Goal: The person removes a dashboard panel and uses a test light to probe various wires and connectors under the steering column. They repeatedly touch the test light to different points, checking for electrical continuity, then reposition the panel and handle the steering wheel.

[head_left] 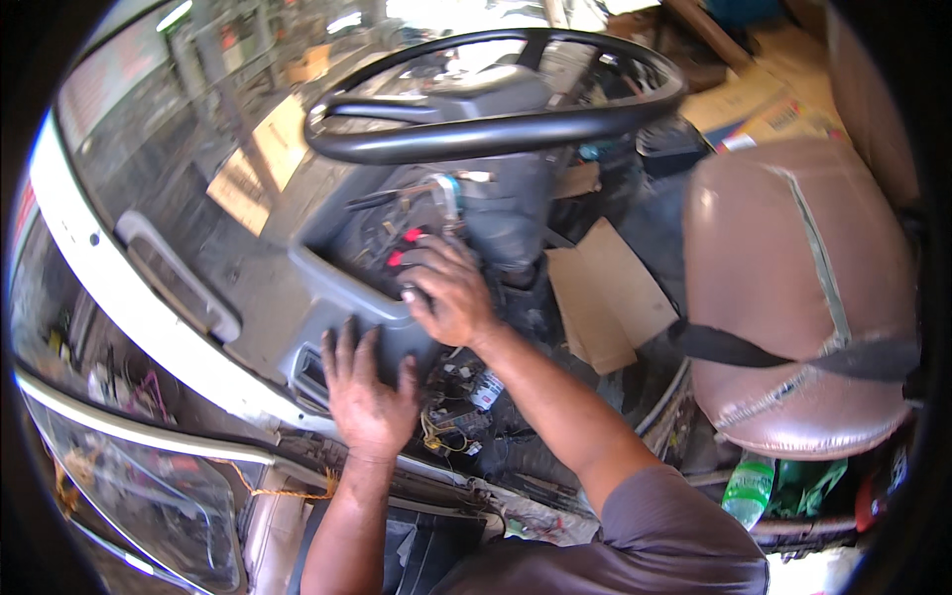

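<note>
Left hand point(372, 392) touches grey panel point(399, 344), right hand point(454, 290) beside red pieces point(396, 258)

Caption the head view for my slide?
Left hand on a grey dash panel, right hand beside red parts in its recess, near the steering wheel.

Shirt point(555, 570) at the near edge: dull purple-grey, plain cloth as far as visible, soft creases across the body. Right sleeve point(679, 511) is short, loose cut, same cloth, ends above the elbow in a straight hem, with light folds toward the shoulder. Right forearm point(560, 407) and right hand point(451, 288) bare. Same for left forearm point(349, 516) and left hand point(370, 405); can't tell the sleeve length on that side.
</note>
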Demonstrator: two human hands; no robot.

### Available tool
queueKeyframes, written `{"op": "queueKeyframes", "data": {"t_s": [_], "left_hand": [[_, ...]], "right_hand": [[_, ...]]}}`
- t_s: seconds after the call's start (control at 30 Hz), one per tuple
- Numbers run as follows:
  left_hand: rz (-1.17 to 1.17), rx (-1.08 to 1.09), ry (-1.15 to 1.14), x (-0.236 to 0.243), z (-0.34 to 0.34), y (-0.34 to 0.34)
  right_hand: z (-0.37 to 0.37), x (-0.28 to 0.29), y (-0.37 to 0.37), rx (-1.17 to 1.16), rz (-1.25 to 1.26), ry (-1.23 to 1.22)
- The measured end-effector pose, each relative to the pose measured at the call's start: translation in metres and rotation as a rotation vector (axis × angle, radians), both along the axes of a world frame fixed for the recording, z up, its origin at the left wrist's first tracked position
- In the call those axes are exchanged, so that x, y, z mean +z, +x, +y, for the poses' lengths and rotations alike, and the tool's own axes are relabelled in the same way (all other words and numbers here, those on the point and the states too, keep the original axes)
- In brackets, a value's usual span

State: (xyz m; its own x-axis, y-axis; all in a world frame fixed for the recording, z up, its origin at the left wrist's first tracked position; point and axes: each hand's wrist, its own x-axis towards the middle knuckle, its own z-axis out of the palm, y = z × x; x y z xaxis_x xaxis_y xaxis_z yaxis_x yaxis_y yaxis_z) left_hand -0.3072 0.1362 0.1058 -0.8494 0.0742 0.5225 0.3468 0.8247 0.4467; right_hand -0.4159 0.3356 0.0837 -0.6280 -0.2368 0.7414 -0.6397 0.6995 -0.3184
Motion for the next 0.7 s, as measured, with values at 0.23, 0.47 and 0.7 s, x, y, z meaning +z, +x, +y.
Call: {"op": "queueKeyframes", "data": {"t_s": [0.23, 0.47, 0.7], "left_hand": [[-0.068, -0.087, 0.181, 0.007, -0.013, 0.001], [-0.126, -0.156, 0.278, 0.004, -0.025, -0.001], [-0.138, -0.240, 0.299, -0.001, -0.031, -0.002]], "right_hand": [[0.000, 0.007, -0.005, 0.046, 0.058, 0.081], [0.001, 0.006, -0.006, 0.079, -0.004, 0.123], [-0.001, 0.009, -0.003, 0.053, -0.050, 0.142]]}}
